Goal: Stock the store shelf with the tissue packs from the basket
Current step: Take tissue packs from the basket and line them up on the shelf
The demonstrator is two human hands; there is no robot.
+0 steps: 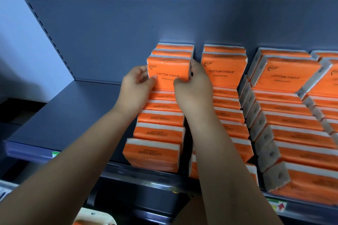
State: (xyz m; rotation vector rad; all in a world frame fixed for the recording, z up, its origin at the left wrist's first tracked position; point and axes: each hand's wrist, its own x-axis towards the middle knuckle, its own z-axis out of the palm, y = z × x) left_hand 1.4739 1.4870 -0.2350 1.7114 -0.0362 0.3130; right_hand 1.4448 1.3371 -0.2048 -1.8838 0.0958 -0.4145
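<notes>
An orange tissue pack (169, 71) marked COTTON TISSUE stands upright on top of the leftmost row of packs (159, 133) on the dark shelf (64, 115). My left hand (136, 86) grips its left edge and my right hand (193, 86) grips its right edge. Two more upright packs (173, 50) stand behind it against the back panel. At the bottom left a corner of the cream basket (95, 218) shows, its contents mostly hidden.
Further rows of orange packs (285, 115) fill the shelf to the right, stacked two layers high at the back. The shelf's left part is bare up to the perforated upright (45, 31). A price strip (128, 171) runs along the front edge.
</notes>
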